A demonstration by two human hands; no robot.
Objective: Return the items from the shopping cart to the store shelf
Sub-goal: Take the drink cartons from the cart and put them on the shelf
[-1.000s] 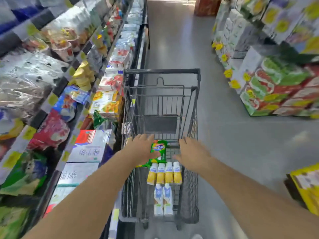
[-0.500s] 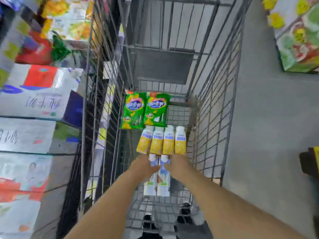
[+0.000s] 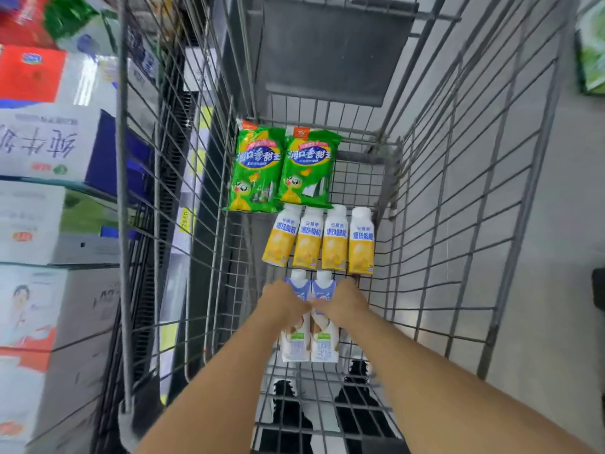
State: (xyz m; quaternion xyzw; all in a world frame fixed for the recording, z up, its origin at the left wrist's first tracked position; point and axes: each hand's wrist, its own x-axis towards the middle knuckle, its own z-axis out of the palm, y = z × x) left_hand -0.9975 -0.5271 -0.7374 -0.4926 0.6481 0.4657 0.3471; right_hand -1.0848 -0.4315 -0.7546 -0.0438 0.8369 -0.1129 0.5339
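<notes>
I look down into a grey wire shopping cart (image 3: pixel 458 191). On its floor lie two green snack bags (image 3: pixel 257 168), a row of several yellow yogurt bottles (image 3: pixel 320 240), and two white-and-blue cartons side by side. My left hand (image 3: pixel 284 303) is closed over the upper part of the left carton (image 3: pixel 296 345). My right hand (image 3: pixel 343 303) is closed over the right carton (image 3: pixel 324 345). Both cartons still rest on the cart floor, and my hands hide their middles.
Store shelves stacked with large milk boxes (image 3: pixel 42 142) run along the left, close against the cart's side. Grey floor (image 3: pixel 563 224) lies to the right. My black shoes (image 3: pixel 288 414) show through the cart's mesh floor.
My hands went from the cart's handle down into the basket and closed on the two white cartons. My view tilted down and moved nearer to the cart floor.
</notes>
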